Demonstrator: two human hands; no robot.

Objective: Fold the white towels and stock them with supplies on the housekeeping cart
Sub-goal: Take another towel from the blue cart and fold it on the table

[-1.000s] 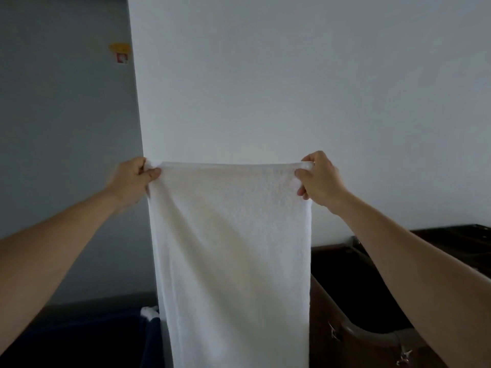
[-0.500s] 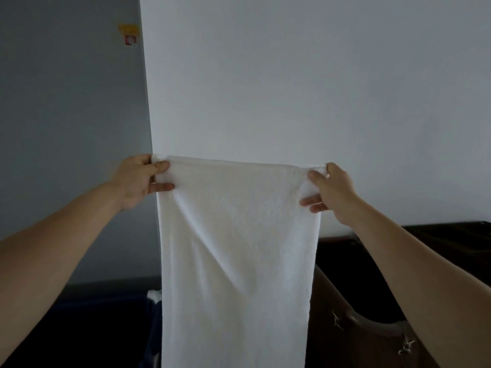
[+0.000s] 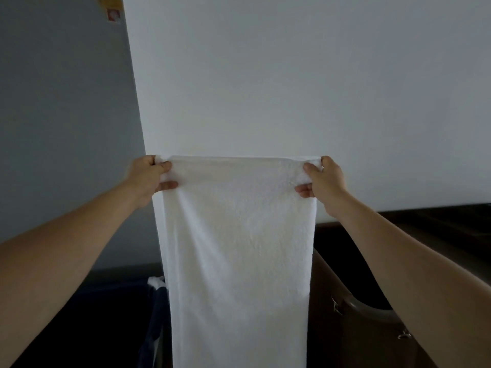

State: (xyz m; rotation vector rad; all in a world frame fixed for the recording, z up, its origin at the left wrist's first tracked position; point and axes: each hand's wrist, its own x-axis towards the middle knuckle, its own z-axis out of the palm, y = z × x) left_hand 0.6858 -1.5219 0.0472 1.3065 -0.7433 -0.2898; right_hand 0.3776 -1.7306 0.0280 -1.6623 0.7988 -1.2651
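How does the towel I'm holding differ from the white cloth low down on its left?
The towel hangs spread, pinched by the left hand and right hand; the white cloth sits bunched, untouched. The towel shows broadly; the white cloth peeks out beside it. Both are white.

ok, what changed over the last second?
The left hand and right hand each spread a lower finger onto the white towel, and its top edge now looks turned over into a band. Unchanged: both pinch the top corners, towel hangs straight down.
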